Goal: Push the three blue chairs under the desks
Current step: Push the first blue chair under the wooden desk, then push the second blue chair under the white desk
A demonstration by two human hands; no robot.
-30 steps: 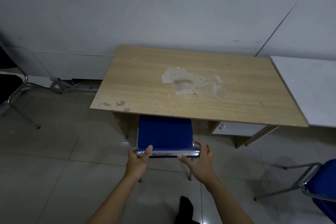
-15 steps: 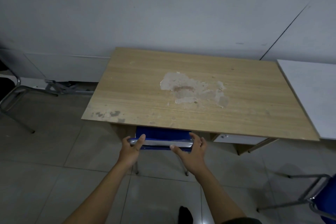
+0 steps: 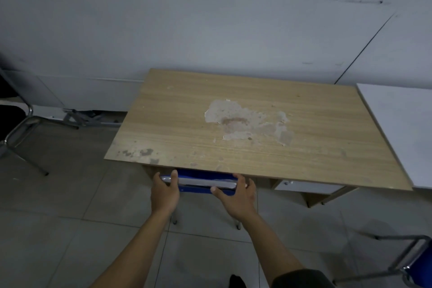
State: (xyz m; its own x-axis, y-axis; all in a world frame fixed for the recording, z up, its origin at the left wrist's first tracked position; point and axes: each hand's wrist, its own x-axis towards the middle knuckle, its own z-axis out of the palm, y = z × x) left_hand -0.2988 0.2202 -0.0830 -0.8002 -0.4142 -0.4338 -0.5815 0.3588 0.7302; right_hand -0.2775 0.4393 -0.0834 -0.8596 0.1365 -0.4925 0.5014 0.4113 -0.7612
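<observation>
A blue chair (image 3: pixel 203 182) with a chrome top rail sits almost wholly under the wooden desk (image 3: pixel 245 128); only its backrest top shows below the desk's front edge. My left hand (image 3: pixel 164 192) grips the left end of the rail. My right hand (image 3: pixel 237 196) grips the right end, fingers curled over it. A second blue chair (image 3: pixel 420 266) with a metal frame stands out on the floor at the lower right corner, in front of a white desk (image 3: pixel 402 128). No third blue chair is in view.
A dark chair with a chrome frame (image 3: pixel 16 128) stands at the left edge. Metal bars (image 3: pixel 81 118) lie on the floor by the wall. A white drawer unit (image 3: pixel 306 186) hangs under the wooden desk's right side. Grey tiled floor lies all around.
The blue chair has slid forward under the wooden desk, both hands staying on its top rail. Its seat, visible a second ago, is now hidden by the desktop.
</observation>
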